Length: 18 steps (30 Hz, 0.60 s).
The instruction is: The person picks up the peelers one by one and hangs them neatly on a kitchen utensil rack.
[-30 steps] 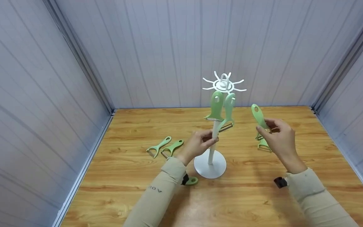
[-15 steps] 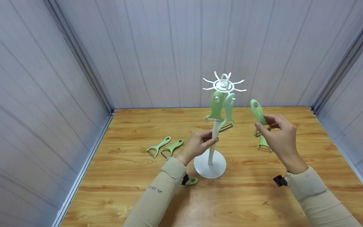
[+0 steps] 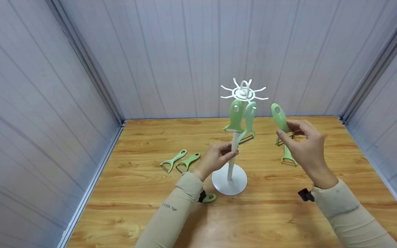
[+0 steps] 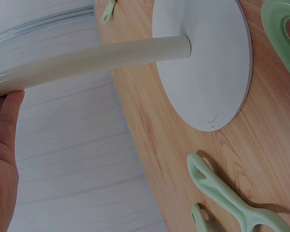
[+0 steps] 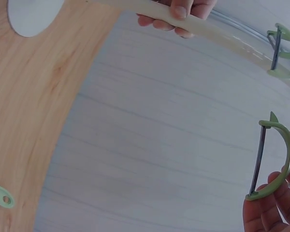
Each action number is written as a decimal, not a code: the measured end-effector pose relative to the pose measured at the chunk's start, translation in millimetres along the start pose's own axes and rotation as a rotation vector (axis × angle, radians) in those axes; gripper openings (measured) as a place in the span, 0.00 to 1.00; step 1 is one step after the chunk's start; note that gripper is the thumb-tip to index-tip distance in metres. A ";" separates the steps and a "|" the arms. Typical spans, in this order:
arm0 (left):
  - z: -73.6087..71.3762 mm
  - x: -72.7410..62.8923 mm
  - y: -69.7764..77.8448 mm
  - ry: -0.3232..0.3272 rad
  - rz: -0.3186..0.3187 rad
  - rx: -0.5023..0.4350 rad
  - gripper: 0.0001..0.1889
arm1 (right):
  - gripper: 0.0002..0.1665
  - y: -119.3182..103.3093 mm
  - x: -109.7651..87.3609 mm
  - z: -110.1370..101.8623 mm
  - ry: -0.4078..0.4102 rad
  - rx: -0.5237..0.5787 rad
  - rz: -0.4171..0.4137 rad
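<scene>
My left hand (image 3: 217, 157) grips the white pole of a hook stand (image 3: 230, 187), which stands upright on its round base. Near the stand's top, a darker green peeler (image 3: 236, 117) and a paler green peeler (image 3: 250, 119) hang side by side from two of its hooks. To the right of the stand, my right hand (image 3: 307, 146) pinches another green peeler (image 3: 280, 117) in the air, its holed handle end up and its blade below. In the right wrist view the held peeler's blade frame (image 5: 280, 180) shows against the fingers.
Two peelers, one pale (image 3: 173, 160) and one darker (image 3: 189, 161), lie on the wooden table left of the stand. A peeler (image 3: 211, 197), mostly hidden by my left sleeve, lies near the base. Another peeler (image 3: 288, 157) lies beyond my right hand. Panelled walls enclose the table.
My right hand has raised its peeler slightly and brought it a little left, closer to the stand. My left hand keeps its hold on the pole.
</scene>
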<state>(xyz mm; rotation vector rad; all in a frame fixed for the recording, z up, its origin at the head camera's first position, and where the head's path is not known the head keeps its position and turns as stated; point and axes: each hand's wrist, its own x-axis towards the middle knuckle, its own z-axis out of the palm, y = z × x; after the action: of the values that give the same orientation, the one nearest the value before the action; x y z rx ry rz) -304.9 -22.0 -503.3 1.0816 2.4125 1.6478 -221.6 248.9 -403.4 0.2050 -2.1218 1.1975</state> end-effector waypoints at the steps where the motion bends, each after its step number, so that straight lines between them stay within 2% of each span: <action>1: 0.1 0.1 -0.1 0.001 0.001 0.001 0.13 | 0.17 -1.8 0.6 0.1 0.002 0.001 -0.013; 8: 0.9 -0.6 0.2 0.000 -0.015 -0.004 0.13 | 0.17 -14.8 4.3 0.8 0.043 0.027 -0.120; 18: 0.5 0.3 0.8 0.005 -0.014 0.009 0.13 | 0.17 -31.3 9.3 2.2 0.071 0.074 -0.190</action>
<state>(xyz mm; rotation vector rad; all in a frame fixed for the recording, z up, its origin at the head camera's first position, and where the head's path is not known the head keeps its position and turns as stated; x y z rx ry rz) -304.5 -21.3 -502.7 1.0608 2.4274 1.6389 -215.9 231.2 -376.5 0.3829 -1.9506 1.1545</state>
